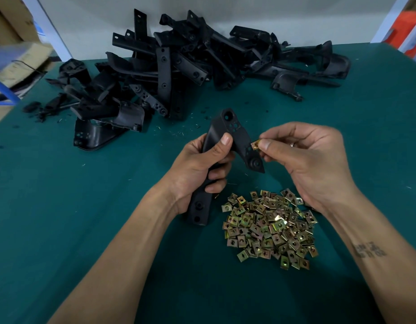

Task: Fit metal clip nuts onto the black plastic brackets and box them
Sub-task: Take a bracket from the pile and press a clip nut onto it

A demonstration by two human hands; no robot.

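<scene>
Both hands are raised just above the green worktop [85,230], forearms reaching in from the bottom corners and converging toward the middle. The left hand [197,174] wraps around the long stem of a black plastic bracket [228,141], fingers curled under it and the thumb pressed flat on its upper face, so the part stands tilted with its lower end close to the worktop and its forked, hole-pierced head pointing up and right. The right hand [302,160] is turned palm inward, thumb and forefinger pinching a single brass-coloured clip nut [255,145] against the edge of the bracket's right-hand lug, the other fingers loosely curled behind. Just below the hands, between the wrists, lies a loose heap of clip nuts [270,228]. Farther back, along the rear of the worktop, sprawls a tangled pile of black brackets [179,66]. Cardboard boxes [13,24] stand beyond the left edge.
</scene>
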